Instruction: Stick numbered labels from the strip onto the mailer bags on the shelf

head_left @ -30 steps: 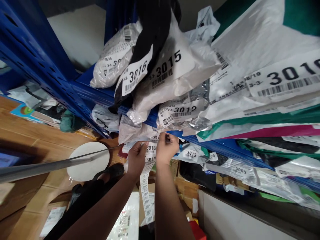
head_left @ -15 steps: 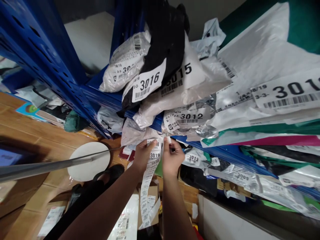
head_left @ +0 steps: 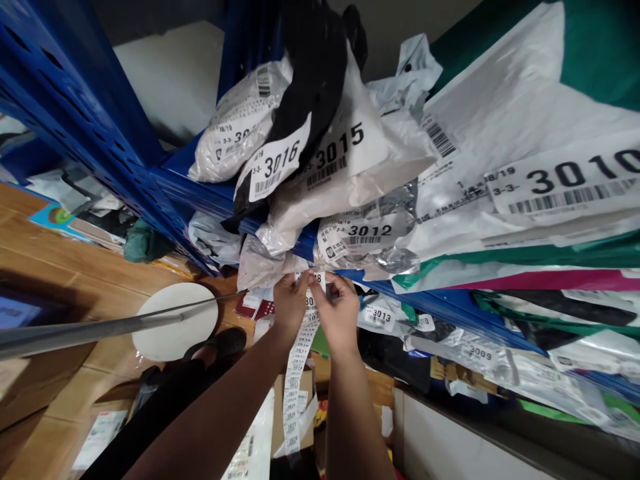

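Label strip [head_left: 296, 373] hanging long and white between the forearms, its printed numbers running down in a column, and the top end sits right up in the fingers, just below the front edge of the blue shelf [head_left: 197, 197]! Left hand [head_left: 289, 305] has thumb and fingertips pinched on the upper labels; right hand [head_left: 341, 307] comes in close beside it, thumb pressed on the paper, fingers curled, gripping that same end. One number ending in 8 peeks out between them. Lower end dangles over a cardboard box [head_left: 278, 407]. Above the hands, parcels crowd the shelf: black parcel 3016 [head_left: 315, 80], white parcel 3015 [head_left: 345, 190], parcel 3012 [head_left: 370, 230] nearest the knuckles. Below and to the right, parcel 3013 [head_left: 381, 315], and off to the left, a white disc [head_left: 175, 333] on the wooden floor [head_left: 30, 267].
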A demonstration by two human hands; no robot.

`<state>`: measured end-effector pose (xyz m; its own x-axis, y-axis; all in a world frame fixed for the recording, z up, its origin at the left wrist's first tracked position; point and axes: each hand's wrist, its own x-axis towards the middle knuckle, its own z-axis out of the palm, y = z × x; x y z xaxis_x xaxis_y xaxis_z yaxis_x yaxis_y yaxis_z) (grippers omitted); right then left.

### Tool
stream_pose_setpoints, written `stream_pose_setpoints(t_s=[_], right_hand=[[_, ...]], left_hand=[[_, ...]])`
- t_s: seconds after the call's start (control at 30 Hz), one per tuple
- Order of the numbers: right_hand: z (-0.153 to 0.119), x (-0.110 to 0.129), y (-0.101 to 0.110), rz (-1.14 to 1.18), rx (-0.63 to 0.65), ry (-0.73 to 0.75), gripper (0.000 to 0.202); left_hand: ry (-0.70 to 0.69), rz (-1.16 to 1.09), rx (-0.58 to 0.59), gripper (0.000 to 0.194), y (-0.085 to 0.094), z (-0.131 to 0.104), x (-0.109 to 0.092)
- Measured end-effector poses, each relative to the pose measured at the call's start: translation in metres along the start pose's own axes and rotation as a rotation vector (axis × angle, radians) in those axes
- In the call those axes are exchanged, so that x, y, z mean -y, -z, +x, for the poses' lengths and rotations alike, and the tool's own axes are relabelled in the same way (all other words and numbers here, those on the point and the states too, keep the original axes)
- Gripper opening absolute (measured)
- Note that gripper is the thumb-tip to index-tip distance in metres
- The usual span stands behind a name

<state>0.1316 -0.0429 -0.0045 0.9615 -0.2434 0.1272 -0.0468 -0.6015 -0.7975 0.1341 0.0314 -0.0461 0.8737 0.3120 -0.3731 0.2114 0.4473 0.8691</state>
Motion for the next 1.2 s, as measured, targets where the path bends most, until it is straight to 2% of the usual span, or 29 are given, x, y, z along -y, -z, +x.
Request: stream_pose_setpoints(t_s=[0.07, 0.13, 0.2, 0.43, 0.57, 0.67, 0.83, 0.97, 1.03, 1.2], right_hand=[[0.0, -0.001, 0.0, 0.019, -0.009, -0.018, 0.033], [0.0, -0.004, -0.003, 0.05, -0.026, -0.058, 0.033], [-0.001, -0.007, -0.006, 0.085, -0.052, -0.094, 0.034], [-0.001, -0.007, -0.017, 0.15, -0.186, -0.179, 0.033], [-0.001, -0.007, -0.019, 0.188, -0.169, -0.226, 0.036], [-0.002, -0.007, -0.017, 0.092, -0.163, -0.176, 0.032], [-0.003, -0.001, -0.008, -0.279, -0.139, 0.046, 0.032], [-0.004, 0.0, -0.004, -0.418, -0.144, 0.227, 0.034], [-0.003, -0.002, -0.003, -0.386, -0.151, 0.235, 0.037], [0.0, -0.005, -0.002, -0.226, -0.183, 0.086, 0.04]], left_hand=[[0.052, -0.067, 0.102, 0.017, 0.004, -0.003, 0.001], [0.102, -0.141, 0.199, 0.025, 0.008, -0.006, 0.003], [0.122, -0.185, 0.235, 0.029, 0.009, -0.006, 0.005], [0.07, -0.11, 0.103, 0.027, -0.001, 0.006, 0.011], [0.034, -0.059, 0.04, 0.021, -0.006, 0.007, 0.009], [0.046, -0.112, 0.083, 0.023, -0.005, 0.003, 0.007], [0.066, -0.189, 0.302, 0.03, 0.009, -0.002, 0.008], [0.059, -0.185, 0.312, 0.025, 0.017, -0.001, 0.012], [0.057, -0.185, 0.294, 0.024, 0.015, -0.001, 0.011], [0.031, -0.172, 0.198, 0.022, 0.004, -0.002, 0.003]])
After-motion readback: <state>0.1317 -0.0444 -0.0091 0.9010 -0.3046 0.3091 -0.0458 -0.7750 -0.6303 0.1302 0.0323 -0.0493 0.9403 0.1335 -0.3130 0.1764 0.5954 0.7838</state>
